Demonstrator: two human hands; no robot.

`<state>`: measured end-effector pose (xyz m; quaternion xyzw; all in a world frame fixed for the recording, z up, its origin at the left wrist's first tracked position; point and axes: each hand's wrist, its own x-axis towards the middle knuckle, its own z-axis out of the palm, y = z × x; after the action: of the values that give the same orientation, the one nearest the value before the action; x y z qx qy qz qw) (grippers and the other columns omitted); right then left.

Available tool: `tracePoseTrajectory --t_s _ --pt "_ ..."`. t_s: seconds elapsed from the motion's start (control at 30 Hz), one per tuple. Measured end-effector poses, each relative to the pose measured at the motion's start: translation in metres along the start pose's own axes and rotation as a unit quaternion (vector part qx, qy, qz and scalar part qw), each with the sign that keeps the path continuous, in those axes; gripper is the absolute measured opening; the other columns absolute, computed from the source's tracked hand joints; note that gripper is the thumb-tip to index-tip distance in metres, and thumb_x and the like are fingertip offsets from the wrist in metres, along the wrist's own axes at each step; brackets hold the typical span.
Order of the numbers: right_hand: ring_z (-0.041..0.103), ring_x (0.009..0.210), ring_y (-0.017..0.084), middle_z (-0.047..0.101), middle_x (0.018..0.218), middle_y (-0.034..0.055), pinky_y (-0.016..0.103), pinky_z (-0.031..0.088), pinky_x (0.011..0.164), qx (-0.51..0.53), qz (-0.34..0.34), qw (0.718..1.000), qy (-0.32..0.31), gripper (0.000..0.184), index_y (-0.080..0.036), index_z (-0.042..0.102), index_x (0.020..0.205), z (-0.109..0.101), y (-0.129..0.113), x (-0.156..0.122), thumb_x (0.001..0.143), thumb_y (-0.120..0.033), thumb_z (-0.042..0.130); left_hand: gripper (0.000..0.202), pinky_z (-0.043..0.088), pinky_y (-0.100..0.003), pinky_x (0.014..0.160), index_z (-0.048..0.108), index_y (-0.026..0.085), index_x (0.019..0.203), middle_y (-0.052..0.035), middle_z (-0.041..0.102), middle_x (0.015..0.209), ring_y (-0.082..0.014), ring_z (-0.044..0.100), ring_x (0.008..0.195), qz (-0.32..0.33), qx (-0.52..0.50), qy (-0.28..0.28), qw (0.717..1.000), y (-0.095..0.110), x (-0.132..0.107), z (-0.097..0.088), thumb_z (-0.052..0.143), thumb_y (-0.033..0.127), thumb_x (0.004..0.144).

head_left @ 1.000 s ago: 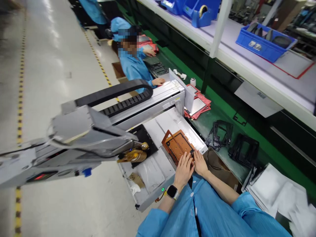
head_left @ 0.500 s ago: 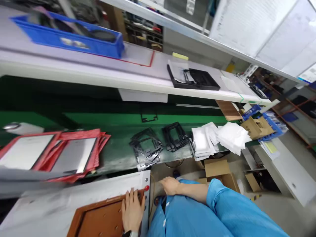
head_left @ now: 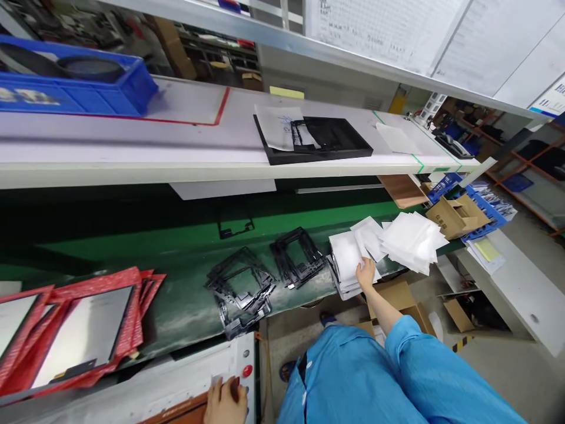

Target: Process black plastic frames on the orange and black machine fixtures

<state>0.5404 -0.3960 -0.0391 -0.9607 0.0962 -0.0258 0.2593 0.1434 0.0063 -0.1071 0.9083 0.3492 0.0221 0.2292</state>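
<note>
My right hand [head_left: 366, 274] is at the near right edge of a stack of white sheets [head_left: 345, 254], its fingers closed on a white sheet whose edge lifts a little. Low in the view, my left hand [head_left: 226, 404] has its fingers bent round the corner of a brown tray [head_left: 185, 410], most of which is cut off by the frame. A small translucent piece shows by its fingertips. The tray lies on a white machine top [head_left: 185, 377] with a red button [head_left: 247, 371]. A looser pile of white sheets [head_left: 412, 241] lies to the right.
Two piles of thin black frames [head_left: 241, 282] lie on the green bench [head_left: 176, 312]. Screen panels [head_left: 88, 330] rest on red bubble bags at left. A shelf [head_left: 212, 168] above carries a black tray [head_left: 357, 144] and a blue bin [head_left: 128, 97]. Cardboard boxes stand at right.
My right hand has gone from beside my body to the stack of white sheets. My left hand, flat on the brown tray before, now has bent fingers at its corner. The view has swung right.
</note>
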Motion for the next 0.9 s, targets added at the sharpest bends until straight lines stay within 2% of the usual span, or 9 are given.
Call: tracePoseTrajectory --t_s 0.1,0.17,0.27,0.4,0.5,0.57,0.7,0.8,0.9 --pt "0.056 0.133 0.040 0.063 0.138 0.0273 0.047 0.044 0.112 -0.007 0.050 0.999 -0.018 0.054 -0.007 0.062 0.137 -0.004 0.027 0.039 0.094 -0.039 0.063 0.045 0.051 -0.057 0.119 0.074 0.018 0.108 -0.0212 0.069 0.144 -0.0411 0.061 0.142 0.015 -0.026 -0.006 1.000 0.020 -0.007 0.011 0.045 0.046 0.088" --pt "0.063 0.120 0.036 0.069 0.126 0.0230 0.043 0.047 0.105 -0.004 0.063 0.997 -0.051 0.049 -0.010 0.067 0.126 0.001 0.039 0.054 0.088 -0.040 0.070 0.045 0.051 -0.057 0.119 0.074 0.018 0.107 -0.0212 0.071 0.140 -0.0402 0.064 0.138 0.015 -0.050 -0.012 0.999 0.043 -0.013 0.019 0.044 0.046 0.088" --pt "0.066 0.106 0.030 0.073 0.110 0.0153 0.037 0.049 0.099 0.009 0.064 0.994 -0.090 0.035 -0.015 0.069 0.111 0.009 0.049 0.069 0.083 -0.037 0.072 0.044 0.051 -0.056 0.120 0.074 0.020 0.104 -0.0195 0.074 0.133 -0.0382 0.066 0.135 0.009 -0.089 -0.032 0.995 0.089 -0.018 0.035 0.043 0.047 0.089" --pt "0.066 0.099 0.029 0.072 0.096 0.0110 0.037 0.050 0.094 0.044 0.041 0.990 -0.125 0.023 -0.020 0.064 0.093 0.006 0.055 0.082 0.080 -0.037 0.071 0.045 0.050 -0.058 0.121 0.075 0.019 0.105 -0.0197 0.074 0.136 -0.0386 0.066 0.135 0.010 -0.149 -0.065 0.987 0.156 -0.018 0.054 0.046 0.050 0.090" --pt "0.067 0.104 0.030 0.073 0.104 0.0111 0.037 0.052 0.094 0.088 0.013 0.987 -0.137 0.026 -0.022 0.061 0.099 -0.008 0.057 0.087 0.082 -0.041 0.065 0.044 0.049 -0.060 0.121 0.076 0.021 0.109 -0.0165 0.074 0.137 -0.0373 0.067 0.134 0.012 -0.208 -0.086 0.974 0.208 -0.011 0.062 0.048 0.051 0.092" --pt "0.070 0.099 0.029 0.074 0.105 0.0102 0.038 0.054 0.091 0.121 -0.001 0.981 -0.152 0.030 -0.022 0.060 0.106 -0.019 0.058 0.089 0.086 -0.044 0.060 0.043 0.049 -0.061 0.121 0.076 0.022 0.111 -0.0153 0.075 0.136 -0.0363 0.068 0.132 0.020 -0.256 -0.103 0.961 0.242 -0.003 0.065 0.051 0.053 0.094" --pt "0.072 0.094 0.031 0.076 0.102 0.0106 0.044 0.057 0.090 0.162 -0.005 0.972 -0.169 0.037 -0.021 0.058 0.115 -0.033 0.054 0.094 0.089 -0.048 0.054 0.047 0.047 -0.061 0.120 0.076 0.022 0.111 -0.0168 0.077 0.127 -0.0365 0.070 0.125 -0.012 -0.371 -0.161 0.915 0.304 0.021 0.071 0.060 0.061 0.090" --pt "0.072 0.106 0.033 0.076 0.111 0.0141 0.047 0.057 0.098 0.181 -0.013 0.967 -0.178 0.041 -0.020 0.058 0.118 -0.046 0.042 0.096 0.092 -0.051 0.052 0.056 0.049 -0.059 0.118 0.077 0.021 0.109 -0.0195 0.078 0.122 -0.0380 0.071 0.120 -0.054 -0.425 -0.200 0.881 0.336 0.038 0.079 0.070 0.070 0.084" --pt "0.068 0.125 0.032 0.073 0.130 0.0158 0.047 0.054 0.110 0.231 -0.076 0.947 -0.212 0.047 -0.020 0.059 0.128 -0.073 0.019 0.090 0.098 -0.055 0.052 0.072 0.049 -0.055 0.119 0.071 0.020 0.128 -0.0220 0.073 0.138 -0.0367 0.068 0.133 -0.088 -0.462 -0.200 0.859 0.355 0.051 0.082 0.070 0.077 0.085"
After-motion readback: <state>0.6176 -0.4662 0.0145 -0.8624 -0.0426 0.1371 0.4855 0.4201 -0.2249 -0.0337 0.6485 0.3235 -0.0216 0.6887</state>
